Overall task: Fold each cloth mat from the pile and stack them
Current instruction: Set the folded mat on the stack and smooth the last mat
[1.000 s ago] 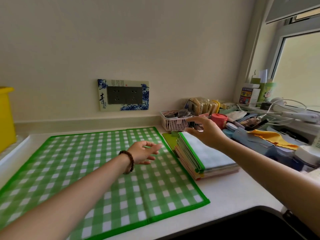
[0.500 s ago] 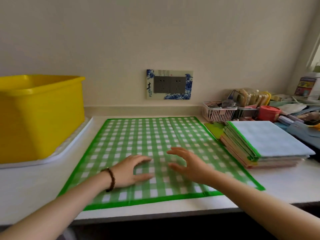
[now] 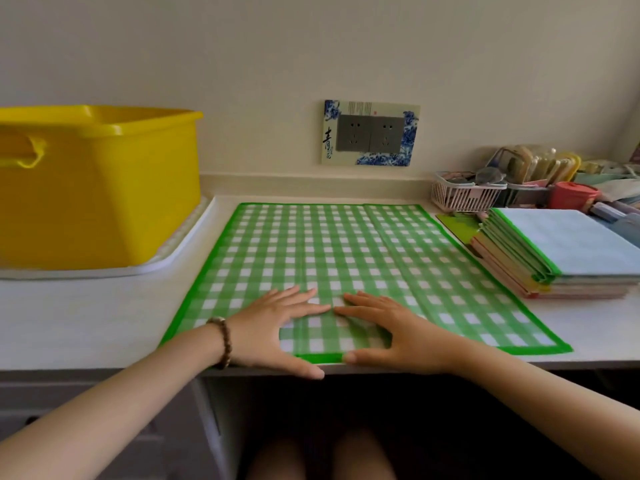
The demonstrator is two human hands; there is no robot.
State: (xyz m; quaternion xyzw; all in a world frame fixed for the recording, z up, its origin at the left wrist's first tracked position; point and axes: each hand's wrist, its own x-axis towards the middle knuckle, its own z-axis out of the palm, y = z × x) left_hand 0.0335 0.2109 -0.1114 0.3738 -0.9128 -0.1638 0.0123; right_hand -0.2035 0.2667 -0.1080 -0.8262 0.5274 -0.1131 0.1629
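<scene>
Yellow tub (image 3: pixel 104 202) far left, folded stack (image 3: pixel 554 258) right, white counter (image 3: pixel 86 317). Left hand (image 3: pixel 273 327) and right hand (image 3: pixel 391 327) press flat, fingers straight, on the checked mat (image 3: pixel 346 244).

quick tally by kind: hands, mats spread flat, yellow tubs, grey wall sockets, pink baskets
hands, left hand and right hand: 2
green checked mat spread flat: 1
yellow tub: 1
grey wall sockets: 2
pink basket: 1
total: 7
</scene>
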